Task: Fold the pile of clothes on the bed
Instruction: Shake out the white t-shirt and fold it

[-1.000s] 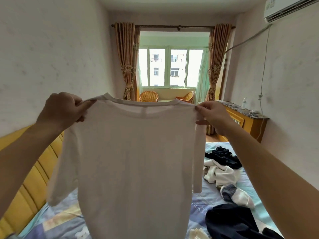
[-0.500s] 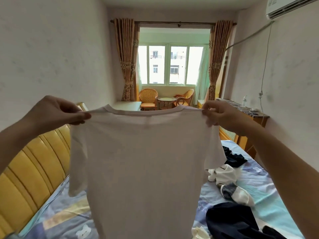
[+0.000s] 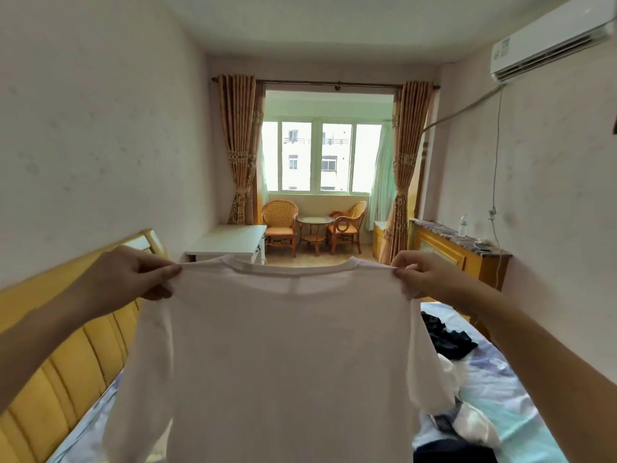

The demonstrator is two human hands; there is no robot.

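I hold the white T-shirt [image 3: 283,355] up in the air over the bed [image 3: 521,389], my left hand [image 3: 130,274] and right hand [image 3: 422,274] each pinching a shoulder. On the bed lie a black garment [image 3: 445,339] and white clothes [image 3: 470,422].

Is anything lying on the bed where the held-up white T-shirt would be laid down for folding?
Partly. Both hands, left hand and right hand, pinch the white T-shirt by its shoulders. Unfolded clothes lie on the bed to the right; the shirt hides the area below it.
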